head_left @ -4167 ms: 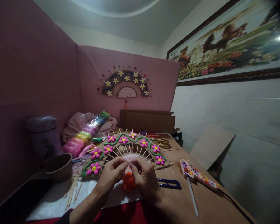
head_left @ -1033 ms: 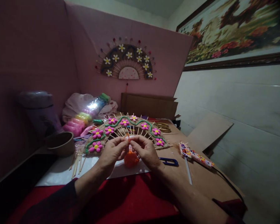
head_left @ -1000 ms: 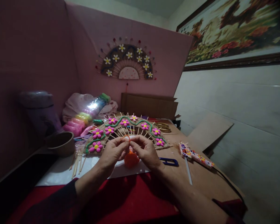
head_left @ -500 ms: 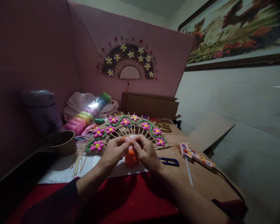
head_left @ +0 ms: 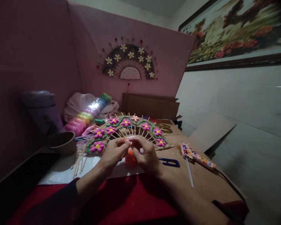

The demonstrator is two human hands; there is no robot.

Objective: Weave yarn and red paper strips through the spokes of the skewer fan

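Observation:
In the head view my left hand [head_left: 115, 152] pinches a thin strand of orange yarn between thumb and forefinger. Close against it, my right hand [head_left: 145, 153] also has its fingers closed on the yarn, partly hiding it. Below the fingertips hangs a fuzzy orange yarn bundle [head_left: 130, 160], with a whitish part above it. Right behind both hands stands a fan-shaped twine piece [head_left: 152, 125] with thin sticks, pink flowers with yellow centres, and a wavy green cord.
Loose sticks [head_left: 78, 162] lie on white paper at left, near a brown cup [head_left: 62, 143]. Blue thread snips [head_left: 170, 162] and a flowered glue gun [head_left: 198, 155] with a cord lie at right. Packs of coloured clay [head_left: 84, 117] and cardboard [head_left: 151, 104] stand behind.
My right hand has turned slightly, its forefinger now reaching further over the yarn. The orange bundle is more covered by the right fingers. My left hand has barely moved.

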